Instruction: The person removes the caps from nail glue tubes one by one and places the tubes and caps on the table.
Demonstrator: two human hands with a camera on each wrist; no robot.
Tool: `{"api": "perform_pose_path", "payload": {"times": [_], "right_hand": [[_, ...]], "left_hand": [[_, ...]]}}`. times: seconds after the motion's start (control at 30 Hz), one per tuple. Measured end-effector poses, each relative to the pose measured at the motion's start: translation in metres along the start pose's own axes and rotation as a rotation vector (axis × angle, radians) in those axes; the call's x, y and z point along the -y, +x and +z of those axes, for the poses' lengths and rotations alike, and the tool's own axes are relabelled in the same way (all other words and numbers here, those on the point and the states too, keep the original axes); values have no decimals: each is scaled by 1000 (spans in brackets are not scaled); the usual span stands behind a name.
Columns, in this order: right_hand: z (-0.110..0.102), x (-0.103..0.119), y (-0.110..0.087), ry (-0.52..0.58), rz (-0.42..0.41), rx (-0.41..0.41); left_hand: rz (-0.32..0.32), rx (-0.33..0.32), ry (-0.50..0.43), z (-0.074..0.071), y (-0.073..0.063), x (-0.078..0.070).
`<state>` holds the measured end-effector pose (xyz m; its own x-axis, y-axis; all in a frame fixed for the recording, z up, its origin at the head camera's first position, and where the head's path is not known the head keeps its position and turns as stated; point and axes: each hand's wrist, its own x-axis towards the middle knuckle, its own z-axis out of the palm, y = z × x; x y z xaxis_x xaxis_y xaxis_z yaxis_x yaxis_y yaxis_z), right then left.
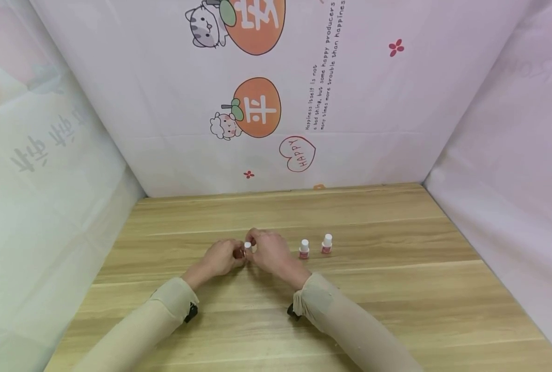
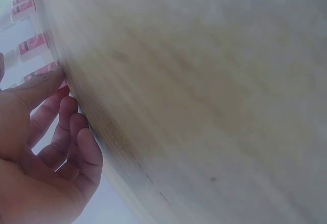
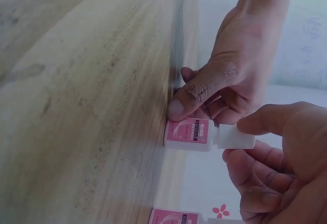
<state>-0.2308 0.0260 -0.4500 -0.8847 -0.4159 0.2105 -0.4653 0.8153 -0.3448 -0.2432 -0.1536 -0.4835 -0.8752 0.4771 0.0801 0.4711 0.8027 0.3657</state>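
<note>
A small white nail glue bottle (image 3: 190,133) with a pink label stands upright on the table between my hands. My left hand (image 1: 220,257) pinches its lower body, with the thumb near the base. The right hand (image 1: 272,251) holds the bottle's white cap (image 3: 236,137) between thumb and fingers. In the head view, the fingers hide most of this bottle and only the cap top shows. Two similar bottles stand to the right of my right hand, a nearer one (image 1: 304,250) and a farther one (image 1: 327,244).
The wood-grain table (image 1: 373,310) has a printed white cloth wall (image 1: 364,129) behind it. Pale cloth also hangs on the left side (image 1: 48,206) and the right side (image 1: 503,181).
</note>
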Motion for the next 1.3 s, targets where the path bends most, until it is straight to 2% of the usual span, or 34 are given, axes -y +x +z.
{"api": "perform_pose_path", "payload": {"times": [0.33,0.63,0.9,1.3], "right_hand": [[-2,1,0,21,22,21],[0,0,2,-3,-15,15],[0,-1,1,26,17,42],[5,-2,3,13,-24,-1]], "left_hand": [[-9,14,-4,-1,0,0],[-23,21,1,0,0,0],[-38,31,0,0,1,0],[-14,13,-18,-2,-1,-2]]}}
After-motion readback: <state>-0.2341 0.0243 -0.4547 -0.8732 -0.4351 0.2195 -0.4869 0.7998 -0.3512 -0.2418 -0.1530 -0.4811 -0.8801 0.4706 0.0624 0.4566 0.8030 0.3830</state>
